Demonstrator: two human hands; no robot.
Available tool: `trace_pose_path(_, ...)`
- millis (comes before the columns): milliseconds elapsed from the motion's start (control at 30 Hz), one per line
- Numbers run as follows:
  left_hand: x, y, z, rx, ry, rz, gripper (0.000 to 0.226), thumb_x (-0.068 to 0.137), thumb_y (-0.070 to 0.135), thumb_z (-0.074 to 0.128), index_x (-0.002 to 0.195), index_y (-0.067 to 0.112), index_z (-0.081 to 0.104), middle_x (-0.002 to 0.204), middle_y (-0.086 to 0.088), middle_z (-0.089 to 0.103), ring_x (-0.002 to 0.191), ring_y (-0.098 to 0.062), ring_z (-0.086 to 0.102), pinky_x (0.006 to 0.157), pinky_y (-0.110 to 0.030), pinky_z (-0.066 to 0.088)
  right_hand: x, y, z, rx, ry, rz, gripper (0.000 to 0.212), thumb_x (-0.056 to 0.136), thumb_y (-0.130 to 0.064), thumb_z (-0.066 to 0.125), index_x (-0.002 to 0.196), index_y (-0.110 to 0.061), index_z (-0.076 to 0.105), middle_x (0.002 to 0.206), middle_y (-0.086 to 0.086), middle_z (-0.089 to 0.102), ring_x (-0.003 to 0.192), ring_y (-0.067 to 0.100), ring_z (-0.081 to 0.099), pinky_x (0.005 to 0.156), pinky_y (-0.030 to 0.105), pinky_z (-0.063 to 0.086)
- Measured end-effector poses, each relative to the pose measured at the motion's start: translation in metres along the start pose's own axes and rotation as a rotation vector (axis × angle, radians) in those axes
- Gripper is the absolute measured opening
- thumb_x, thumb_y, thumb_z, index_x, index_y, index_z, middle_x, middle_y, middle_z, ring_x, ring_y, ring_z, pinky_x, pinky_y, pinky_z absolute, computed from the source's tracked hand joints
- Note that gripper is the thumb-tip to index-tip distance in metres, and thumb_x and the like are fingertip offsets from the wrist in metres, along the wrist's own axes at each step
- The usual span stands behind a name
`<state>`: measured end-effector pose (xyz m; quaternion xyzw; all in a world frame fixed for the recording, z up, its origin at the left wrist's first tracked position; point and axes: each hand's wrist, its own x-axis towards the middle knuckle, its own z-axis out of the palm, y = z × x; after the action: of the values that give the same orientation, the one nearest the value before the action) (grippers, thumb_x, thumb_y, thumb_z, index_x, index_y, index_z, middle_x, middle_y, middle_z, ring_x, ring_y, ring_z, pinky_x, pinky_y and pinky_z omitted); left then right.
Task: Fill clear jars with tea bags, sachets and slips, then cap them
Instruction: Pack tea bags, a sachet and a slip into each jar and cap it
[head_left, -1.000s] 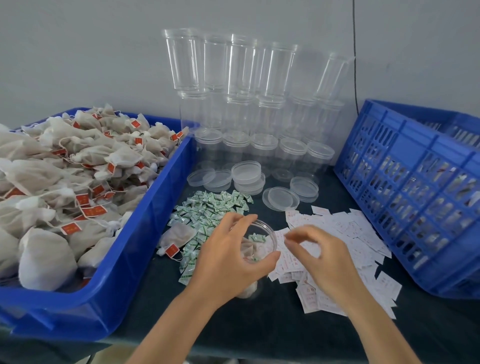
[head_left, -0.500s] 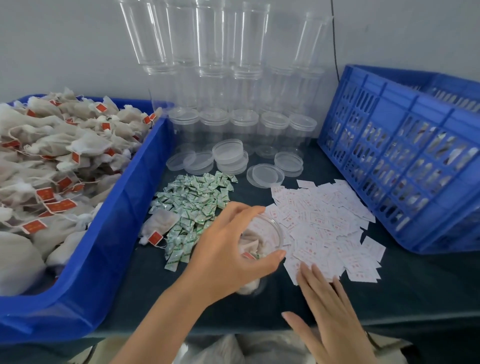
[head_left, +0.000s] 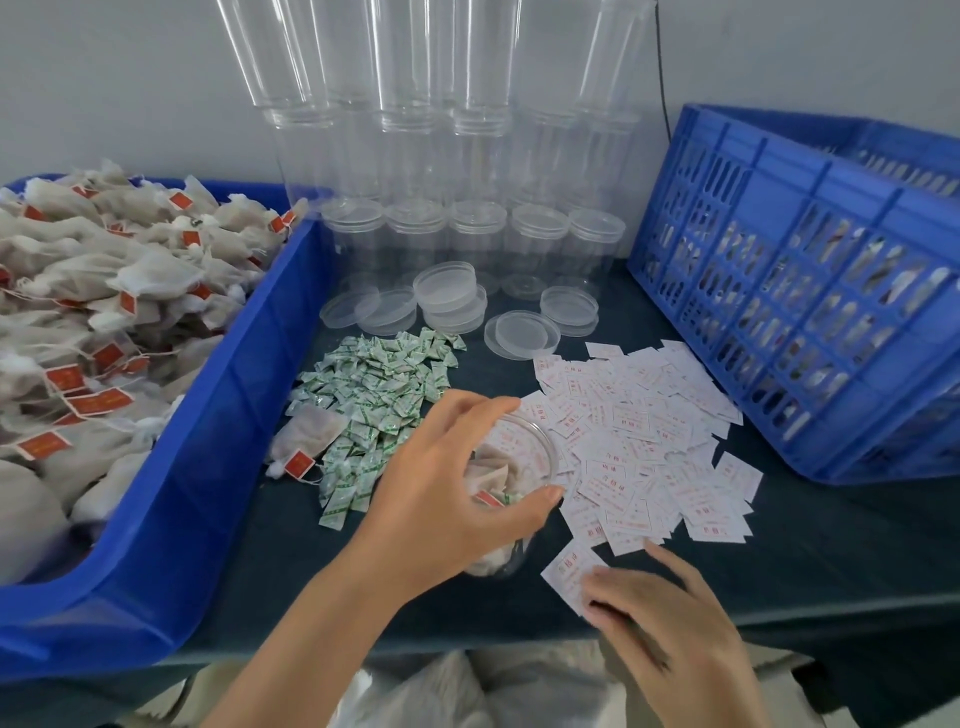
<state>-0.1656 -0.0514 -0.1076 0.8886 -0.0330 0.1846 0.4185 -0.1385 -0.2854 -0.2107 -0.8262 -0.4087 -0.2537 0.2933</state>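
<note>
Fingers (head_left: 498, 410) of my left hand (head_left: 447, 499) are spread wide and clamped around the open rim of a clear jar (head_left: 519, 467), index over the far edge, thumb against the near side. That jar stands on the dark desk (head_left: 810, 551) between the green sachets (head_left: 379, 384) and the white slips (head_left: 639, 441), and through its mouth I see tea bags and a red tag already inside.

My right hand (head_left: 670, 623) lies low at the front edge of the desk, palm down, fingers close together and pressing on a single slip (head_left: 566, 571) that sits just apart from the heap. Whether I have it pinched or am only pushing on it, I cannot tell.

One loose tea bag (head_left: 306, 436) with a red tag rests on the desk touching the left side of the sachets. To my left a blue tub (head_left: 208, 415) is heaped with more tea bags (head_left: 98, 291). Behind the sachets lie loose clear lids (head_left: 447, 291), some stacked, and behind those stands a row of capped jars (head_left: 478, 234) with tall stacks of empty jars (head_left: 415, 62) rising against the wall. A blue slatted crate (head_left: 810, 270) sits to my right, near the slips.
</note>
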Motion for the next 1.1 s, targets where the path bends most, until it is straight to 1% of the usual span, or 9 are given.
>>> trace_pose_path(100,0.0,0.0,-0.001,0.013,0.006,0.002,0.074,0.065,0.068,0.058,0.13,0.033,0.052,0.114,0.022,0.046,0.104,0.012,0.049,0.086,-0.015,0.044,0.01,-0.002,-0.002,-0.065,-0.116,-0.033,0.032,0.082,-0.037,0.073,0.101,-0.012,0.078,0.111,-0.007,0.074,0.108,0.004,0.068,0.104,0.039,0.045)
trace_pose_path(200,0.0,0.001,-0.001,0.01,0.005,-0.002,0.074,0.066,0.068,0.058,0.13,0.033,0.052,0.114,0.023,0.045,0.104,0.011,0.049,0.086,-0.013,0.044,0.009,-0.005,0.0,-0.03,-0.069,-0.016,0.023,0.066,-0.011,0.093,0.084,-0.01,0.079,0.098,-0.008,0.077,0.104,0.0,0.069,0.096,0.036,0.053)
trace_pose_path(367,-0.001,0.002,-0.001,0.002,-0.001,-0.004,0.074,0.065,0.068,0.057,0.13,0.033,0.052,0.113,0.022,0.046,0.103,0.012,0.05,0.086,-0.016,0.046,0.023,-0.015,-0.017,0.198,0.039,0.272,0.018,0.077,-0.012,0.082,0.081,-0.029,0.077,0.079,-0.024,0.071,0.079,-0.003,0.068,0.084,0.006,0.049)
trace_pose_path(500,0.0,0.003,-0.001,-0.027,0.001,-0.02,0.073,0.064,0.067,0.058,0.129,0.033,0.053,0.113,0.022,0.047,0.102,0.013,0.051,0.085,-0.013,0.045,0.057,-0.03,-0.041,0.475,0.176,0.533,0.015,0.075,-0.032,0.073,0.087,-0.041,0.072,0.081,-0.021,0.073,0.079,-0.002,0.07,0.075,0.007,0.049)
trace_pose_path(633,0.0,0.006,-0.001,-0.056,0.013,-0.022,0.072,0.063,0.065,0.059,0.126,0.031,0.056,0.112,0.021,0.048,0.1,0.014,0.051,0.082,-0.009,0.042,0.09,-0.049,-0.05,0.522,0.2,0.402,0.008,0.085,-0.024,0.073,0.086,-0.032,0.074,0.092,-0.016,0.075,0.094,0.003,0.07,0.082,0.013,0.051)
trace_pose_path(800,-0.001,0.006,-0.001,-0.065,0.011,-0.018,0.073,0.064,0.061,0.059,0.127,0.026,0.058,0.112,0.018,0.05,0.102,0.004,0.053,0.085,-0.014,0.043,0.112,-0.058,-0.032,0.28,0.175,0.119,0.008,0.091,-0.013,0.068,0.094,-0.012,0.075,0.112,0.001,0.066,0.119,0.011,0.058,0.103,0.017,0.04)
trace_pose_path(933,0.0,0.005,-0.002,-0.052,0.0,-0.02,0.074,0.064,0.059,0.058,0.129,0.025,0.056,0.113,0.017,0.049,0.105,-0.002,0.053,0.088,-0.027,0.046,0.116,-0.059,-0.026,0.308,-0.067,0.236,0.022,0.096,-0.015,0.057,0.099,-0.028,0.074,0.131,-0.007,0.055,0.137,0.002,0.04,0.108,0.008,0.027)
trace_pose_path(1033,-0.001,0.005,-0.001,-0.064,0.008,-0.022,0.081,0.062,0.061,0.059,0.133,0.024,0.05,0.115,0.022,0.047,0.11,0.0,0.051,0.091,-0.026,0.047,0.118,-0.057,-0.03,0.431,-0.328,0.388,0.033,0.102,-0.021,0.043,0.096,-0.043,0.067,0.142,-0.025,0.041,0.141,-0.018,0.014,0.1,-0.004,0.021)
trace_pose_path(1100,-0.001,0.003,0.0,-0.076,0.01,-0.035,0.086,0.061,0.064,0.06,0.137,0.028,0.043,0.118,0.023,0.047,0.114,0.004,0.049,0.093,-0.021,0.047,0.121,-0.055,-0.033,0.46,-0.382,0.43,0.032,0.099,-0.024,0.042,0.098,-0.043,0.068,0.139,-0.03,0.041,0.137,-0.022,0.016,0.094,-0.006,0.023)
